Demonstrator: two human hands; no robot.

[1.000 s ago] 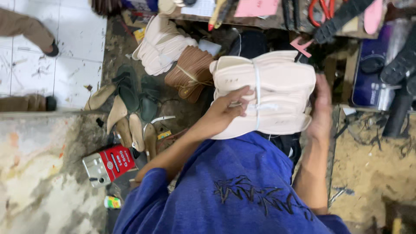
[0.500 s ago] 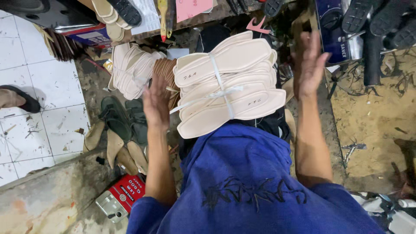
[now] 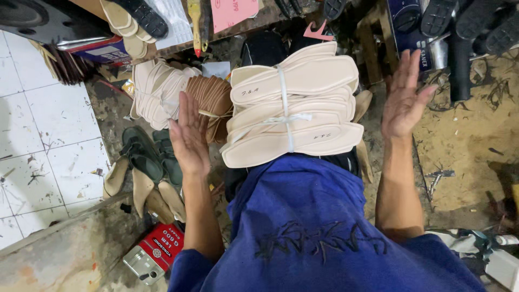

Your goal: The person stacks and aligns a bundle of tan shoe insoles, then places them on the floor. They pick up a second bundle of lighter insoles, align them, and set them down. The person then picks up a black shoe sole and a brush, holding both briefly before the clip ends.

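A tied bundle (image 3: 294, 105) of cream insoles rests on the person's lap, on the blue cloth (image 3: 308, 216), bound crosswise with a pale strap. Both hands are off it and open, fingers stretched flat. The left hand (image 3: 189, 135) is raised just beside the bundle's left end, palm turned toward it, with a small gap between. The right hand (image 3: 404, 97) is held up a little farther off, near the bundle's right end, palm also facing inward. Neither hand grips anything. Behind the left hand lies a brown stack (image 3: 213, 105) of soles tied with a band, and beside that a second cream bundle (image 3: 159, 92) on the dirty floor. Dark green sandals (image 3: 146, 157) and loose tan soles (image 3: 143, 189) lie on the floor below the left forearm, with a red tin (image 3: 154, 254) near the left elbow. White tiles (image 3: 48, 130) cover the floor at far left.
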